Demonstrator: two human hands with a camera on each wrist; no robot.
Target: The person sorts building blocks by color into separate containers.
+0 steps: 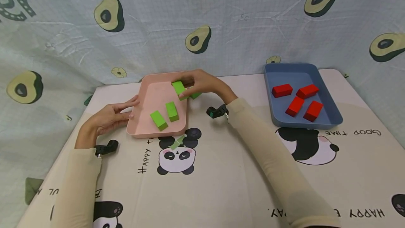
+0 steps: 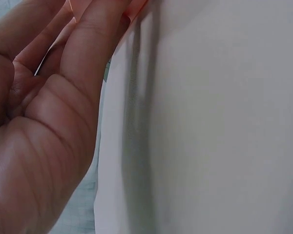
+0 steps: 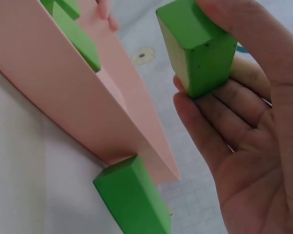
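Note:
My right hand [image 1: 202, 81] pinches a green block [image 1: 178, 87] between thumb and fingers. It is over the right side of the pink tray [image 1: 152, 90], and in the right wrist view the held block [image 3: 200, 48] is raised above the tray wall. Two more green blocks, one nearer the front [image 1: 159, 120] and one beside it [image 1: 172, 112], lie inside the tray. Just outside its right wall, partly hidden by my hand in the head view, is another green block [image 3: 132, 195]. My left hand [image 1: 110, 117] holds the tray's left rim with thumb and fingers.
On the right stands a blue tray [image 1: 275, 113] with several red blocks [image 1: 295, 106] in it. A printed cloth [image 1: 215, 171] covers the table. An avocado-patterned sheet [image 1: 152, 45] hangs behind. Each wrist wears a small black camera [image 1: 217, 111].

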